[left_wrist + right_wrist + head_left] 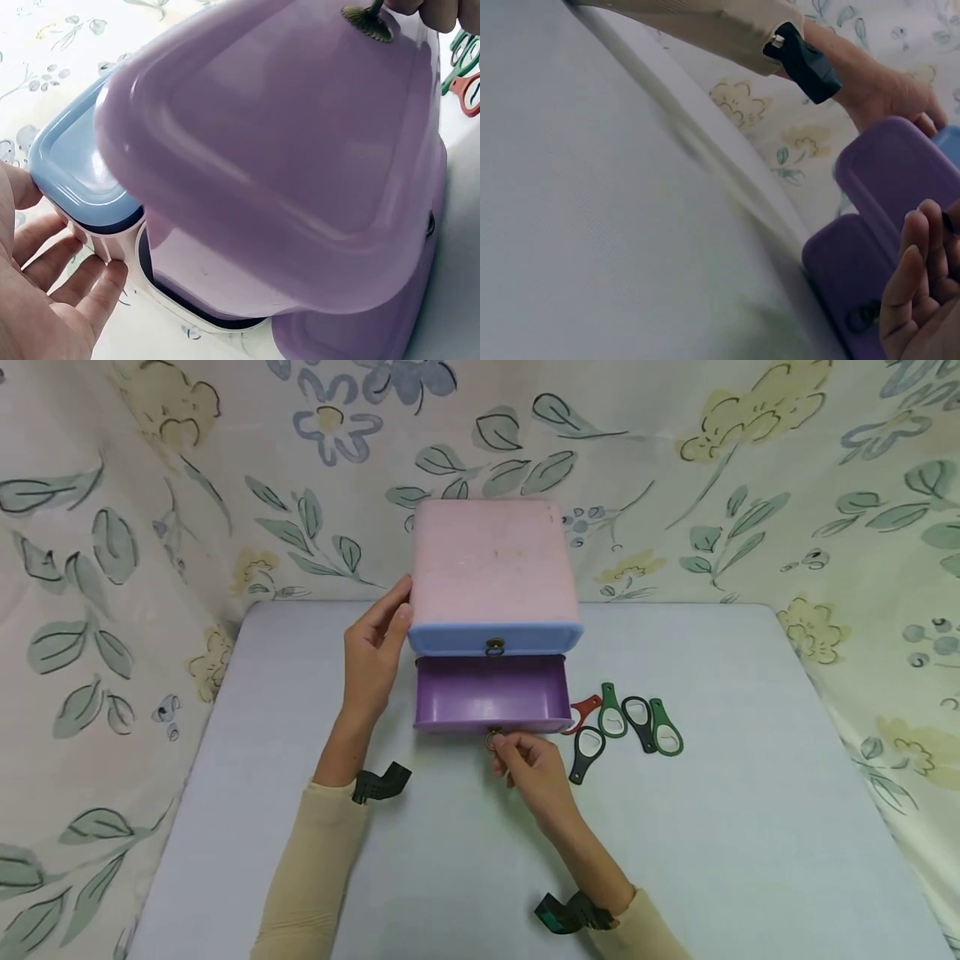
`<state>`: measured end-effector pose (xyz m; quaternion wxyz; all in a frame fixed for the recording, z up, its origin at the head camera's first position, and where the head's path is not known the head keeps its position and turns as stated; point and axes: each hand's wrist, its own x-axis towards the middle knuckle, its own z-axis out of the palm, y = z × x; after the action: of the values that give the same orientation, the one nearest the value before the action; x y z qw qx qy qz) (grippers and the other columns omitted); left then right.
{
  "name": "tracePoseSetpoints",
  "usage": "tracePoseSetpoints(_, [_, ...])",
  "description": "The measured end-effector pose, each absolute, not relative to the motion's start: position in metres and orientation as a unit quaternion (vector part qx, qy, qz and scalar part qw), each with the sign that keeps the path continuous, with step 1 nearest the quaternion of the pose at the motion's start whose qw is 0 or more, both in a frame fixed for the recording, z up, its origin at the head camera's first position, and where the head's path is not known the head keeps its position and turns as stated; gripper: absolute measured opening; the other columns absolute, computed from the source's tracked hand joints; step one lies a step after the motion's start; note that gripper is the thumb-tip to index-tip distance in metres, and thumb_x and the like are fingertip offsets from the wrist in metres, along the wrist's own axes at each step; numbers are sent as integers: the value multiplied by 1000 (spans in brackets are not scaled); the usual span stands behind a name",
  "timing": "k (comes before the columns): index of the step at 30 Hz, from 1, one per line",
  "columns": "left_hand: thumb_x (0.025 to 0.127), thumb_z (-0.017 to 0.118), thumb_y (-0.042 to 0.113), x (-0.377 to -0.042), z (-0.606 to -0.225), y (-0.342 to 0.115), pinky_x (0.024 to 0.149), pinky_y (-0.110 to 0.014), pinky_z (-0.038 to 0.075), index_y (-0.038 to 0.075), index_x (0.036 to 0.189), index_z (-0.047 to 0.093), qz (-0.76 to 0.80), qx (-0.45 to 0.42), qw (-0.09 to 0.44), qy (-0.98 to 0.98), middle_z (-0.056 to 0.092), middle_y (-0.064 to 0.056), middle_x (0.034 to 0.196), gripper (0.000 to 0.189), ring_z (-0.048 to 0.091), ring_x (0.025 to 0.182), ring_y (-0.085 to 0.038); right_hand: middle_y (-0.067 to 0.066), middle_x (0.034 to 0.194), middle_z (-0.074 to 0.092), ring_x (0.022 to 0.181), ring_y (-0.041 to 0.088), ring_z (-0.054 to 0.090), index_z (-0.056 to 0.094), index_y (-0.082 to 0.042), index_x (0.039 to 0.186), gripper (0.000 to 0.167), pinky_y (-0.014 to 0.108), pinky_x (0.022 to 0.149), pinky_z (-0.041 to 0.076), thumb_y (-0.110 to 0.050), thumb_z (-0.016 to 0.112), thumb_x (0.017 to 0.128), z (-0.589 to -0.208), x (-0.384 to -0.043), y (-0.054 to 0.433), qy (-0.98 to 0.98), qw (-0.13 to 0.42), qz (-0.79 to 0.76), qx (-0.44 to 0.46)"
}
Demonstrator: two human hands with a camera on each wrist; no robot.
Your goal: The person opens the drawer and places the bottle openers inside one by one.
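Observation:
A small pink chest of drawers (495,560) stands at the back of the table. Its blue top drawer (450,639) is closed, while the purple drawer (491,697) beneath is pulled out, with nothing lying in the visible part of it. My right hand (536,772) pinches the small ring pull on that drawer's front. Against the chest's left side rests my left hand (375,652), its fingers extended along the wall in the left wrist view. Another purple drawer (844,262), lower down, shows in the right wrist view with its own ring pull (862,316).
Right of the drawer lie several small flat tools with oval loop heads: red (588,706), green (611,714) and black (587,752) ones. A floral cloth (637,468) hangs behind the white table (735,827). Each wrist wears a black strap mount (381,782).

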<state>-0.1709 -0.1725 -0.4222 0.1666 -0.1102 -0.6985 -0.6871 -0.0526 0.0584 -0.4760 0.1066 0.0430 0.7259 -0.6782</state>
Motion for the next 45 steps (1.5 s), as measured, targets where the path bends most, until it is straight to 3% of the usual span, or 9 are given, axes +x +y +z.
tracePoseSetpoints(5, [109,59,19,-171,-422,-173,124,-30,45,15,150,61,-687,-113,169,-697,61,1,156,41,57,145,-15,3,78,69,69,9,62,68,14,102,33,24,59,52,-18,61,107,-477,-50,60,727,108,-676,44])
tracePoseSetpoints(11, [109,59,19,-171,-422,-173,124,-31,44,14,150,61,-693,-118,167,-692,61,0,156,41,57,146,-16,14,84,71,71,9,63,68,14,105,35,22,59,51,-20,61,107,-479,-48,61,725,116,-677,41])
tracePoseSetpoints(22, [109,58,19,-170,-422,-173,124,-31,44,15,150,60,-690,-117,164,-695,61,1,156,41,56,146,-15,18,87,70,72,12,65,69,12,109,32,25,58,52,-19,62,107,-484,-47,61,722,128,-679,31])
tracePoseSetpoints(33, [109,58,19,-171,-423,-173,123,-29,45,13,150,60,-691,-115,166,-694,61,1,156,41,57,146,-15,17,92,74,83,33,69,74,-2,115,30,32,64,60,-28,62,108,-490,-41,83,792,133,-594,-47])
tracePoseSetpoints(37, [109,58,18,-171,-423,-173,123,-29,44,12,150,60,-693,-115,164,-693,60,-1,157,41,56,146,-16,17,95,77,83,28,71,76,-5,114,27,27,63,59,-28,65,106,-493,-40,97,813,108,-570,-49])
tracePoseSetpoints(45, [109,58,19,-169,-422,-173,124,-30,44,13,150,60,-693,-117,166,-692,61,0,156,41,56,147,-15,0,93,77,84,7,67,77,-13,111,14,21,66,57,-22,71,101,-493,-41,121,876,24,-477,-76])
